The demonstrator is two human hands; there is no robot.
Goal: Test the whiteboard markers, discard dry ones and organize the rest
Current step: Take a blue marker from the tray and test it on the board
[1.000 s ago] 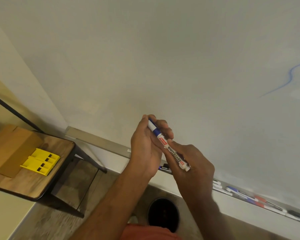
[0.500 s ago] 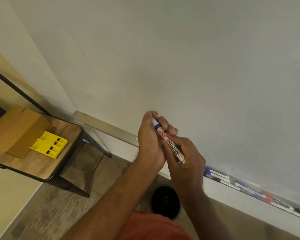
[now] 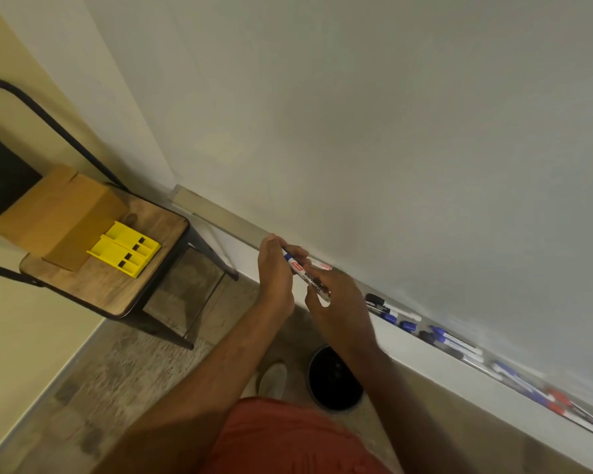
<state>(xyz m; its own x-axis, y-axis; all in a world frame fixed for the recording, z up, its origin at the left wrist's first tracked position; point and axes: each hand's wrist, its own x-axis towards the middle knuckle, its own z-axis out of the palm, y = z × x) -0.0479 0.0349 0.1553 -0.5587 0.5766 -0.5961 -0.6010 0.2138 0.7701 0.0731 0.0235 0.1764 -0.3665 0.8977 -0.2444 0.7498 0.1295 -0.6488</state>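
A white whiteboard marker with a blue cap [image 3: 305, 273] lies slanted between both my hands, just in front of the whiteboard [image 3: 391, 131]. My left hand [image 3: 274, 271] grips its capped upper end. My right hand [image 3: 336, 302] holds the lower end of the barrel with fingers and thumb. Several more markers [image 3: 452, 342], blue, black and red, lie along the board's tray [image 3: 220, 217] to the right. A black round bin [image 3: 334, 379] stands on the floor below my hands.
A wooden chair [image 3: 117, 289] stands at the left and carries a cardboard box [image 3: 59, 213] and a yellow slotted holder [image 3: 124, 249]. A foot in a light shoe [image 3: 273, 379] is on the floor beside the bin.
The camera tilted down and left, so the blue scribble left the view. Both hands stayed on the marker and dropped closer to the tray.
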